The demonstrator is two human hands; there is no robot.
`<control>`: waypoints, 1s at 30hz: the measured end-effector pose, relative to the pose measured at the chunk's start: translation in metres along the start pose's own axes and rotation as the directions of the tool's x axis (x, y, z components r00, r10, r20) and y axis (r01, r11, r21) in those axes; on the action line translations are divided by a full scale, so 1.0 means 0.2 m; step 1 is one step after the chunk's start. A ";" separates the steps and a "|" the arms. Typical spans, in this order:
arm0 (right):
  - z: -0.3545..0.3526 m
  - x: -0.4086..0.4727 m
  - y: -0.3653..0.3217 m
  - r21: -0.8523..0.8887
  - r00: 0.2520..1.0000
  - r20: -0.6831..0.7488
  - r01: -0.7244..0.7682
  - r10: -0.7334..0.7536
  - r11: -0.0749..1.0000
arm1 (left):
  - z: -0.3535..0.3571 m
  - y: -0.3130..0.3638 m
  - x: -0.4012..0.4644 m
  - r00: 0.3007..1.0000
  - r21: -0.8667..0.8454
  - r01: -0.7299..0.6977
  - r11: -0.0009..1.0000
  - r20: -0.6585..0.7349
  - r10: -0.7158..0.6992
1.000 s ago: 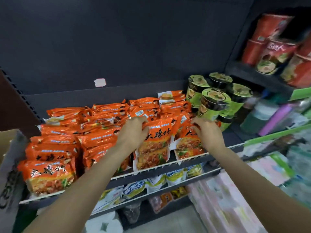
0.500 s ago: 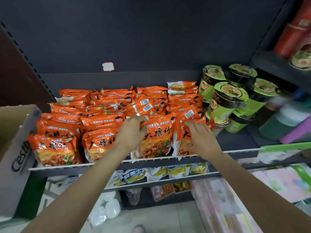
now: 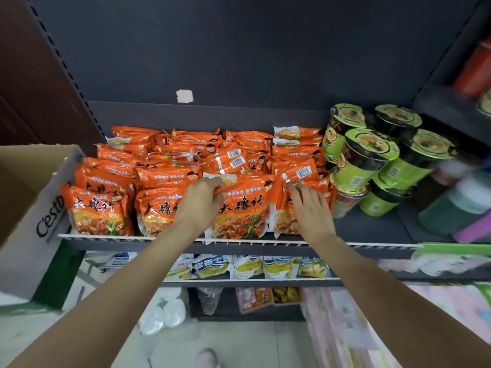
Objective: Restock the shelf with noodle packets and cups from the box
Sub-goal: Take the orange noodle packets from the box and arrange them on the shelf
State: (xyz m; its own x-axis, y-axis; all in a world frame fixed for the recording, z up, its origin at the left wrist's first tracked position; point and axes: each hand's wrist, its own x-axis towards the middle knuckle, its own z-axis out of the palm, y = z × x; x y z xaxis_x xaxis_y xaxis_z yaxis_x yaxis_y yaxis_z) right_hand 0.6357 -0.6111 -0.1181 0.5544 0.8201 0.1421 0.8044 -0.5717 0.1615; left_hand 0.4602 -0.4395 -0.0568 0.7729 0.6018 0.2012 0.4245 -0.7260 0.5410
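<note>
Left hand [image 3: 202, 200] pinches orange noodle packet [image 3: 245, 208] top | right hand [image 3: 309, 208] flat on neighbouring packet [image 3: 285, 221]

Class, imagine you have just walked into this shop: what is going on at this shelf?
A person is restocking a dark metal shelf with orange plastic noodle packets. The left hand grips the top edge of a front-row packet, and the right hand rests its fingers on the packet beside it. Green paper noodle cups stand stacked to the right. An open brown cardboard box sits at the left.
</note>
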 end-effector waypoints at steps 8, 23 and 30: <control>-0.10 -0.02 -0.04 0.364 0.997 0.074 -0.021 -0.007 0.931 | -0.04 -0.08 -0.05 0.999 0.028 0.043 0.999 0.025 -0.043; -0.19 0.17 -0.30 0.267 0.989 -0.001 0.145 -0.150 0.953 | 0.05 -0.20 0.01 0.955 0.314 -0.031 0.949 0.290 -0.065; -0.18 0.23 -0.33 0.200 0.991 -0.017 0.131 -0.131 0.971 | 0.09 -0.22 0.10 0.982 0.415 -0.076 0.907 0.190 -0.005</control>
State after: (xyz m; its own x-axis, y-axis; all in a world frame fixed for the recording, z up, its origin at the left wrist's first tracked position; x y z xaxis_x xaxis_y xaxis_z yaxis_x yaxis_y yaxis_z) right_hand 0.6003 -0.5374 -0.0876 0.4408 0.8872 0.1362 0.8966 -0.4423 -0.0202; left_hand 0.4652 -0.4008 -0.0918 0.8465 0.5309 0.0398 0.5218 -0.8422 0.1360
